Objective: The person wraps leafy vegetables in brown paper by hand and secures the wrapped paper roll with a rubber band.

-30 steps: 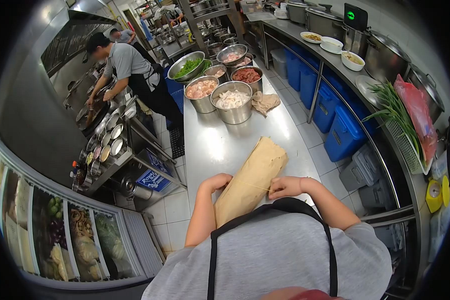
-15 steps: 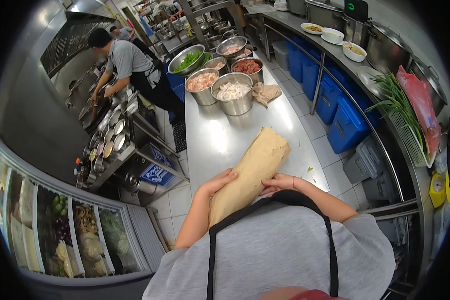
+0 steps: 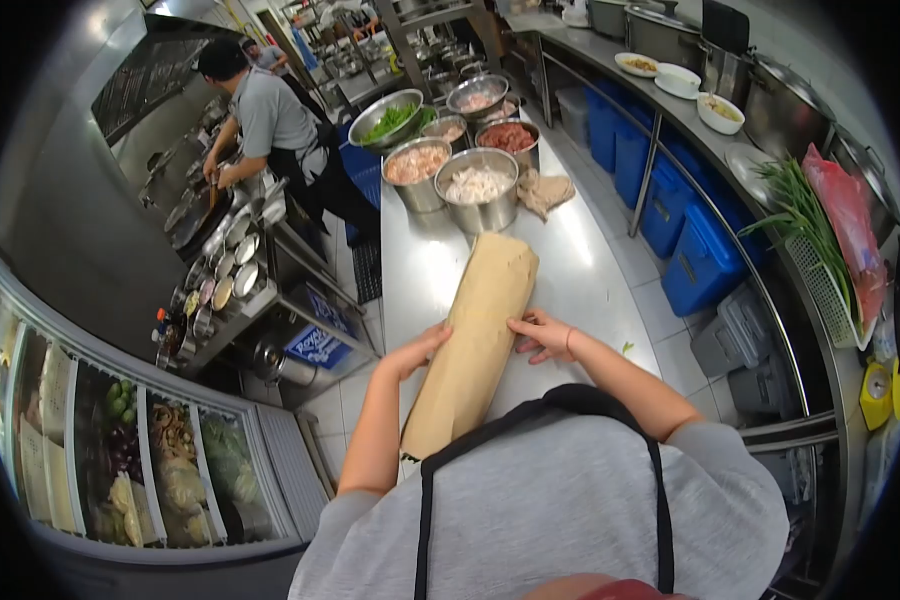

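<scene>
A long brown paper bundle [image 3: 475, 345] lies slantwise over the near part of the steel table [image 3: 580, 310], its lower end by the apron. My left hand [image 3: 430, 343] holds the bundle's left side, the fingers partly hidden against the paper. On the other side, my right hand [image 3: 543, 334] has its thumb and fingers against the right edge of the paper. Just beyond the bundle's far end stands a steel pot [image 3: 480, 212] of pale pieces, with a crumpled tan cloth [image 3: 545, 193] beside it.
More pots and a bowl of greens [image 3: 387, 118] stand at the table's far end. A co-worker [image 3: 270, 120] is at the stove on the left. Blue bins [image 3: 703, 262] sit under the right counter. A glass-topped fridge [image 3: 170, 460] is at the lower left.
The thin band first pulled by my right hand is no longer seen stretched out. Both hands have come onto the bundle's sides, and the bundle has turned more upright and moved forward.
</scene>
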